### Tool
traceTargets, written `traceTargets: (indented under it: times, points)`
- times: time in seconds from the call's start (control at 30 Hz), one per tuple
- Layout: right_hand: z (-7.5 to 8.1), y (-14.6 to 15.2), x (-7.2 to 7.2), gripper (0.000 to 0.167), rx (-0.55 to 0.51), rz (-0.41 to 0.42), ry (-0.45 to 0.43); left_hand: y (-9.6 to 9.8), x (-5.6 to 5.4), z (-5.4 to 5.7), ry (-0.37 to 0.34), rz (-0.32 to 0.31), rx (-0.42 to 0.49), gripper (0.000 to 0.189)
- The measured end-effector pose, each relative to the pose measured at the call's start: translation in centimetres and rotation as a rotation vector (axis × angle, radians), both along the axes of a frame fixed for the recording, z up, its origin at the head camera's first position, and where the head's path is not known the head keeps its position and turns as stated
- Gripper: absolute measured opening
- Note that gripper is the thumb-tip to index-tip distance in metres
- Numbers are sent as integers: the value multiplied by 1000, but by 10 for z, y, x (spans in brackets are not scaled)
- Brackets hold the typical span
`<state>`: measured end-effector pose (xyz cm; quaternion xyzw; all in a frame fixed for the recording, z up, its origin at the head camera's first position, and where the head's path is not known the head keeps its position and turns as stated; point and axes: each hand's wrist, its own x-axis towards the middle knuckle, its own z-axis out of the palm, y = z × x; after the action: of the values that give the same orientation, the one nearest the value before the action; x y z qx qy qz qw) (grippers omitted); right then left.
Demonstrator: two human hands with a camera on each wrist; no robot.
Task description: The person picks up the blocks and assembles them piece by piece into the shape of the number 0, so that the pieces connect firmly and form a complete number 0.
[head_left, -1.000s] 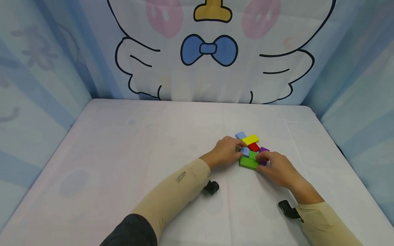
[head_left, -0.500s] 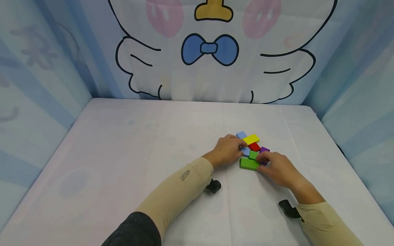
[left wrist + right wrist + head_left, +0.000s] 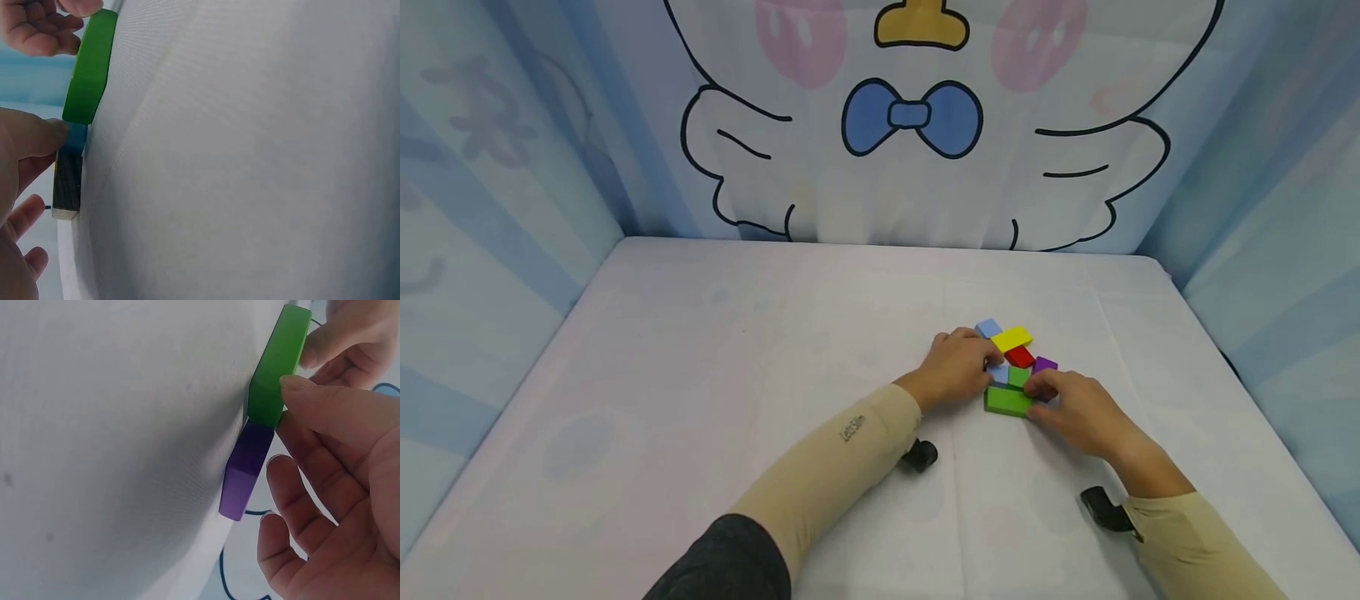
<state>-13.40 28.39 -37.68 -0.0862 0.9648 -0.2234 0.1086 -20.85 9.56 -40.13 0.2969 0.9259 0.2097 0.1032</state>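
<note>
Left fingers (image 3: pixel 31 134) pinched narrow on blue block (image 3: pixel 75 139), right fingers (image 3: pixel 331 406) on green block (image 3: pixel 278 362); sleeve (image 3: pixel 827 454) says "Let"-something, rest's too tiny.

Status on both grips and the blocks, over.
Left grip touching nearer light blue block, hold unclear. Right grip on front green block. Blocks clustered; both grips partly hide them.

The long green block (image 3: pixel 1006 402) looks smooth and painted, with a satin sheen, as does the purple block (image 3: pixel 244 470) just beside it. Matt, finely woven white cloth (image 3: pixel 237 137) lies beneath the green block, and creased printed fabric (image 3: pixel 910 200) hangs beyond it; on its near side, the sleeves (image 3: pixel 827 458) are dull cloth and the black wrist mounts (image 3: pixel 1103 508) look plastic.
</note>
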Motion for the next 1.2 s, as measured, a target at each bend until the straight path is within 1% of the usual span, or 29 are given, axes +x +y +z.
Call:
traceTargets:
  times: [0.13, 0.3, 0.57, 0.93, 1.1, 1.2]
  points:
    - [1, 0, 1, 28, 6, -2, -8, -2, 2, 1, 0, -15, 3, 30]
    - [1, 0, 2, 30, 11, -2, -18, -6, 4, 2, 7, -29, -16, 31]
    - [1, 1, 6, 32, 10, 7, -16, -7, 4, 1, -8, -52, -36, 30]
    - [1, 0, 11, 29, 12, -7, -13, -10, 7, -1, 8, -117, -14, 30]
    - [1, 1, 12, 29, 11, -7, -11, -11, 9, 1, 7, -129, -1, 30]
    - [1, 1, 13, 29, 11, -3, -17, -11, 10, 1, -10, -128, 9, 31]
